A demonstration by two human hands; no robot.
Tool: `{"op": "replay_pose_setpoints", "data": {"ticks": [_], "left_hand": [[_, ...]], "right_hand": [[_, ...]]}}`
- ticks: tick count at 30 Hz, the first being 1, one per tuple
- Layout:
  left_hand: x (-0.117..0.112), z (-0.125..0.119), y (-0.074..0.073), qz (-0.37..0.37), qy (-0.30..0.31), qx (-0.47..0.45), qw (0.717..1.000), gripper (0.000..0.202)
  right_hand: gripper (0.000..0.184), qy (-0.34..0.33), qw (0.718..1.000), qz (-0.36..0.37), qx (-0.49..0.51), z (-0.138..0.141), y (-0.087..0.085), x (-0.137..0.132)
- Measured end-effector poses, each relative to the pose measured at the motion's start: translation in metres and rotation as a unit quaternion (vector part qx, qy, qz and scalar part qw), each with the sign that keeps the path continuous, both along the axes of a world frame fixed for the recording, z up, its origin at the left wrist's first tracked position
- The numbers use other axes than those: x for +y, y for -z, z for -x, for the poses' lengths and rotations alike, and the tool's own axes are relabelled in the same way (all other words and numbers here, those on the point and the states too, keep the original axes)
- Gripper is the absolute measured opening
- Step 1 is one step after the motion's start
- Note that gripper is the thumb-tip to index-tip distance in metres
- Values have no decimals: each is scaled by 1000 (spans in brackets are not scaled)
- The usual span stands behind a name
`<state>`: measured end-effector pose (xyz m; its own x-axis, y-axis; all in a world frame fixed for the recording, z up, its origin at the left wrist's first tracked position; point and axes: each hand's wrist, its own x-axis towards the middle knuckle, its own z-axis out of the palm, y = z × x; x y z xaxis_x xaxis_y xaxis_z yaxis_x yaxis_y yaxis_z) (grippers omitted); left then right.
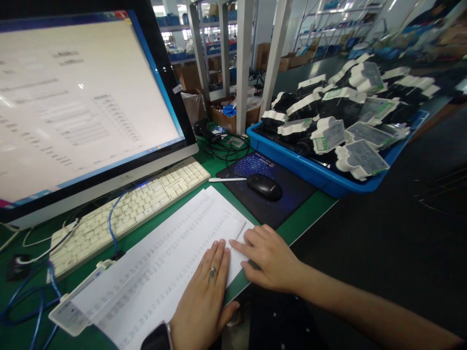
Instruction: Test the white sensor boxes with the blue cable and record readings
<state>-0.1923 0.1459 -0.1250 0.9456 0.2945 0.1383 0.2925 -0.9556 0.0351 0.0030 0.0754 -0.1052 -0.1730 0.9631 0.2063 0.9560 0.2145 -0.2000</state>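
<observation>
My left hand lies flat and open on a printed paper sheet at the desk's near edge; a ring shows on one finger and a dark watch on the wrist. My right hand rests next to it at the paper's right edge, fingers loosely curled, fingertips touching the sheet's corner. The sheet carries columns of small print and partly covers a white device at the lower left.
A large monitor stands at the left over a cream keyboard. A black mouse and white pen sit on a dark mousepad. A blue tray holds several black-and-white modules. Blue cables trail left.
</observation>
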Motion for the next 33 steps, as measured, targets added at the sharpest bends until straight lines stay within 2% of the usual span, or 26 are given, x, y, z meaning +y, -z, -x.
{"op": "replay_pose_setpoints", "data": {"ticks": [11,20,28,33], "left_hand": [[-1,-2,-2,-6,-2,9,1000,87],[-1,-5,-6,13,1,31,999,85],[-2,-3,-6,36,-6,37,999,84],[0,-3,-2,46,-10,30,998,84]], "right_hand": [[39,24,1000,16,-6,-1,4,0],[37,75,997,-7,-31,-25,4,1],[37,74,996,-33,-26,-24,7,1],[39,49,997,-65,10,-26,10,2]]}}
